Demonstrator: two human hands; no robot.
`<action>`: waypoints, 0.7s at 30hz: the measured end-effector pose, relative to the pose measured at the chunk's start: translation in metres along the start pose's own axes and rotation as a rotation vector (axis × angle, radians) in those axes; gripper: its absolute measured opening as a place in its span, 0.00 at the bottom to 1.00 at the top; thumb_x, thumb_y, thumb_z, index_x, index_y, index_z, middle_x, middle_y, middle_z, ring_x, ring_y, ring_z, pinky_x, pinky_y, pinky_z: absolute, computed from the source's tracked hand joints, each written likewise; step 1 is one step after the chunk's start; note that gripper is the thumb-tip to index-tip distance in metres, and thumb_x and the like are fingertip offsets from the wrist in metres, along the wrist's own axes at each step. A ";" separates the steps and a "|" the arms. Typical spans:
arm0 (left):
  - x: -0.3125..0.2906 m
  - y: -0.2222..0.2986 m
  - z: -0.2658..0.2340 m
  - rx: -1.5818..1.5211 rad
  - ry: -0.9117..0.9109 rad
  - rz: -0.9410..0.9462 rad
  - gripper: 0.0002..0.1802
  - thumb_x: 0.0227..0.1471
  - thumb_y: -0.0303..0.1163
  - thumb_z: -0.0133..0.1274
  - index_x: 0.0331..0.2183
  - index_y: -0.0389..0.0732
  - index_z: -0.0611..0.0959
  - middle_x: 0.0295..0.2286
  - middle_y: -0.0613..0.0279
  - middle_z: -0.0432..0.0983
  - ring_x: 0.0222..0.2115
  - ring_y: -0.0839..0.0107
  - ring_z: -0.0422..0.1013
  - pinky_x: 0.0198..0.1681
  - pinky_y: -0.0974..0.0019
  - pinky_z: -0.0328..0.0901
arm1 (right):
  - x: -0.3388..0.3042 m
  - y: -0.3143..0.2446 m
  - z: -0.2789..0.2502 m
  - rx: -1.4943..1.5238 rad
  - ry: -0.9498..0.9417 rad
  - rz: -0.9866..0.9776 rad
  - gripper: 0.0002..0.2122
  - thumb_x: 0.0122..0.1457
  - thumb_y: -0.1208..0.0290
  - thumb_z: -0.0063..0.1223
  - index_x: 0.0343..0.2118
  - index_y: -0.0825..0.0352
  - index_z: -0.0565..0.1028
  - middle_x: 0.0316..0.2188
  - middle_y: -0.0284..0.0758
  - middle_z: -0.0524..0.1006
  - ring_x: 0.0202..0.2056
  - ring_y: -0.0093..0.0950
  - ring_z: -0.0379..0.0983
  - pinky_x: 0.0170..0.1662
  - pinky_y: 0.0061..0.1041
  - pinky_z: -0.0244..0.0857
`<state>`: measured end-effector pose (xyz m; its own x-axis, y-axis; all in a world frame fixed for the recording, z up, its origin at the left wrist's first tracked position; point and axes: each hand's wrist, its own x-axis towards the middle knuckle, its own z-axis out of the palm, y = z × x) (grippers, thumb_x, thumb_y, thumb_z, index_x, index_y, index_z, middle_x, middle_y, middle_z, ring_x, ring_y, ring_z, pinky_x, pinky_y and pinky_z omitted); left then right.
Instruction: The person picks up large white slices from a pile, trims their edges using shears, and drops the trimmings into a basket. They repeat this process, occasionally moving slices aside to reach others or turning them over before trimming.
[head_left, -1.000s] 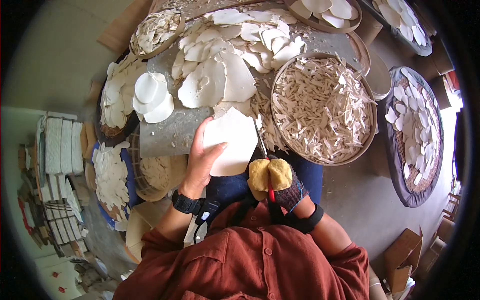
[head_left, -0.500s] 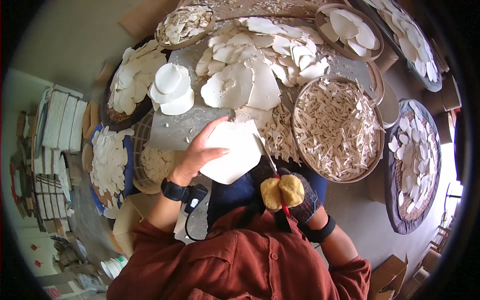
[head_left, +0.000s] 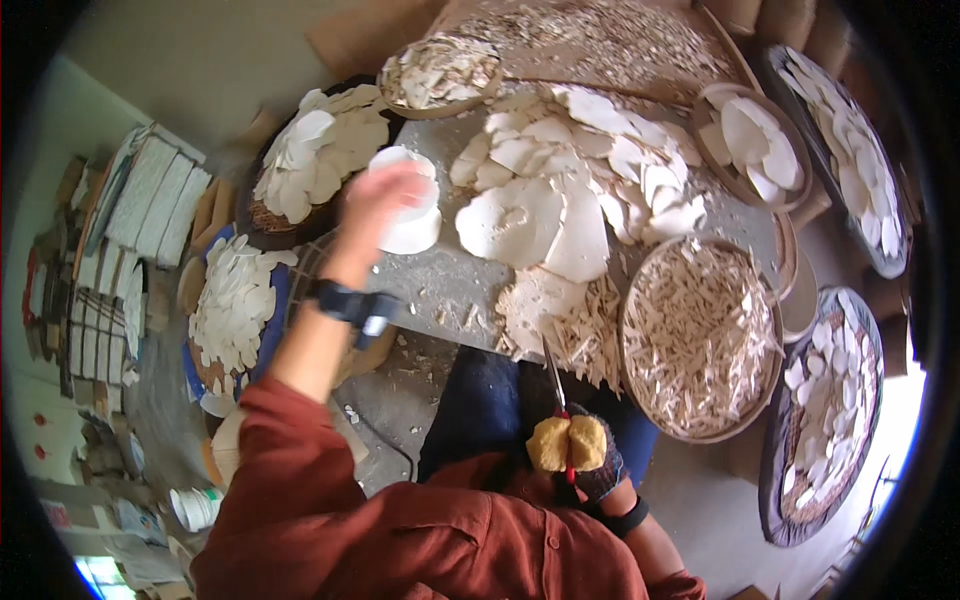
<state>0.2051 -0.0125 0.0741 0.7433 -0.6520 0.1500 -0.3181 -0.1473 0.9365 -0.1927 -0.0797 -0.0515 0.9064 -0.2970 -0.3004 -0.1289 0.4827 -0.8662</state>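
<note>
My left hand [head_left: 388,198] reaches out over a small stack of white, rounded flat pieces [head_left: 412,234] at the table's left side. Motion smears its fingers, so I cannot see if they hold a piece. Low in front of my body, my gloved right hand [head_left: 600,462] grips red-handled scissors [head_left: 554,372]. Yellow foam padding [head_left: 566,444] wraps their handles, and the blades point up toward the table edge. Past the blades lie a flat pale sheet [head_left: 535,305] and narrow trimmings [head_left: 592,335]. Larger irregular white sheets [head_left: 530,225] are heaped farther back.
A round basket of cut strips [head_left: 700,340] stands at the table's right. Trays of white pieces surround the grey table [head_left: 440,290]: one at far left [head_left: 318,165], one on blue cloth [head_left: 235,305], one at right [head_left: 830,400]. A white bucket [head_left: 196,508] is lower left.
My left hand has moved away from the scissors, forward and left to the small stack; the white sheet it held is no longer seen by the blades. The scissors stay in my right hand.
</note>
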 end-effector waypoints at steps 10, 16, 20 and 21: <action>0.009 -0.084 0.142 0.590 0.222 0.244 0.10 0.38 0.29 0.57 0.26 0.37 0.76 0.22 0.58 0.74 0.25 0.60 0.70 0.29 0.62 0.65 | -0.008 0.010 -0.009 0.531 0.000 0.054 0.12 0.54 0.74 0.49 0.41 0.70 0.67 0.34 0.37 0.74 0.37 0.29 0.72 0.43 0.30 0.68; -0.019 -0.042 0.133 0.576 -0.082 0.102 0.11 0.40 0.29 0.58 0.28 0.37 0.74 0.21 0.60 0.74 0.22 0.66 0.71 0.25 0.67 0.66 | -0.009 0.002 -0.004 0.041 -0.038 -0.023 0.12 0.53 0.74 0.50 0.41 0.69 0.67 0.34 0.36 0.73 0.38 0.28 0.71 0.44 0.30 0.67; -0.077 0.011 0.127 -0.341 -0.335 -0.347 0.07 0.46 0.27 0.54 0.29 0.36 0.73 0.23 0.61 0.74 0.22 0.79 0.71 0.19 0.76 0.65 | 0.000 0.019 -0.008 0.666 -0.219 -0.255 0.13 0.56 0.67 0.47 0.40 0.69 0.69 0.37 0.37 0.74 0.37 0.30 0.72 0.44 0.30 0.66; -0.090 0.021 0.124 -0.424 -0.315 -0.399 0.08 0.47 0.25 0.53 0.30 0.35 0.72 0.24 0.60 0.75 0.22 0.77 0.71 0.21 0.75 0.66 | 0.001 0.023 -0.013 0.366 -0.129 -0.279 0.13 0.56 0.67 0.45 0.40 0.71 0.69 0.37 0.39 0.74 0.37 0.31 0.72 0.43 0.30 0.66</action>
<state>0.0583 -0.0493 0.0406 0.5280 -0.8038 -0.2741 0.2530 -0.1593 0.9543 -0.2000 -0.0793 -0.0769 0.9317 -0.3632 -0.0041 0.2559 0.6644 -0.7022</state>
